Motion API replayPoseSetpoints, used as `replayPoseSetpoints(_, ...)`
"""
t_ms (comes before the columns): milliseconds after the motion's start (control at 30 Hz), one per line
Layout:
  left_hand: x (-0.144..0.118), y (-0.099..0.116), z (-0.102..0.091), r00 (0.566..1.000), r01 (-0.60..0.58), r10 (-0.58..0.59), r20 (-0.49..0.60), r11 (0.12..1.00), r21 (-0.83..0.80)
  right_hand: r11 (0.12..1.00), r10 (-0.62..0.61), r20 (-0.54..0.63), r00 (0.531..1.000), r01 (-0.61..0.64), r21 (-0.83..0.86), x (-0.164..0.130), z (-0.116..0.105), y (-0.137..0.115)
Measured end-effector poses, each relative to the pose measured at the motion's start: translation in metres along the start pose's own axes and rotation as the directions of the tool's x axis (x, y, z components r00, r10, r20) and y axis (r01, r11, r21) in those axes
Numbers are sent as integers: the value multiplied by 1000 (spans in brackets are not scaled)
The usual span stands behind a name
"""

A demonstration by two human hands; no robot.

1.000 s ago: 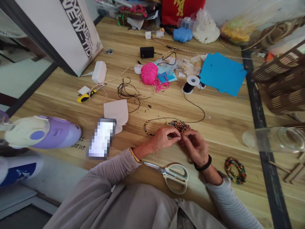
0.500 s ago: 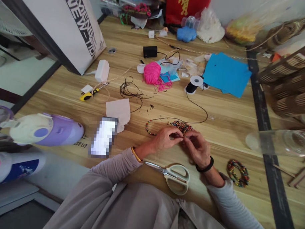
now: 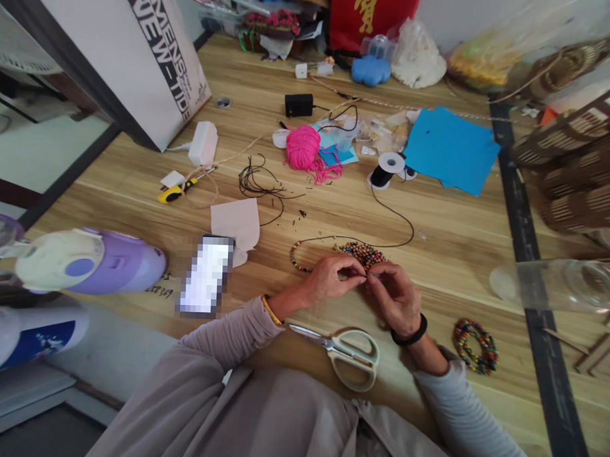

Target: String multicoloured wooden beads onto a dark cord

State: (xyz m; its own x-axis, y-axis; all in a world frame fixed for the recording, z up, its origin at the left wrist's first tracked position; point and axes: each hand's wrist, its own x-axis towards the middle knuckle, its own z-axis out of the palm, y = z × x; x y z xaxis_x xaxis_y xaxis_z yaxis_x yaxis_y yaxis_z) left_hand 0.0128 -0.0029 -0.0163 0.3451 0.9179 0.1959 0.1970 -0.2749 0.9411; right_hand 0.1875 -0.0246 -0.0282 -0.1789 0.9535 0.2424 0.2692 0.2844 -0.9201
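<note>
My left hand (image 3: 333,281) is closed in a pinch on a thin black cord (image 3: 344,238). A strung row of coloured beads (image 3: 295,256) on that cord curves out from behind this hand. My right hand (image 3: 398,300) pinches what looks like a tiny bead, its fingertips meeting the left ones. Just beyond the fingers lies a pile of loose multicoloured beads (image 3: 361,252), partly hidden by the hands. The cord loops back to a white spool of black cord (image 3: 390,163). Scissors (image 3: 348,353) with pale handles lie close to my body.
Coiled bead strands (image 3: 475,346) lie right of my right wrist. A clear jar (image 3: 558,284) rests on its side at the right. Leftward are a phone (image 3: 206,276), a purple bottle (image 3: 118,262) and a yellow cutter (image 3: 172,193). Pink yarn (image 3: 302,147) and blue sheets (image 3: 452,150) lie farther back.
Both hands keep almost the same pinch, fingertips together by the bead pile. The view has shifted very slightly; nothing else has visibly moved.
</note>
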Motion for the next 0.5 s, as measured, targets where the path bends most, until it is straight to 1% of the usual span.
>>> replayPoseSetpoints(200, 0, 0, 0, 1000, 24, -24, -16, 1000, -7, 1000, -3, -31, 1000, 3, 26, 0, 0, -1)
replayPoseSetpoints(333, 0, 1, 0, 1000, 26, -26, -13, 1000, 0, 998, -13, -26, 1000, 14, 56, 0, 2, -3)
replayPoseSetpoints(500, -1, 1, 0, 1000, 13, -13, -4, 1000, -5, 998, 5, -11, 1000, -4, 63, 0, 2, -4)
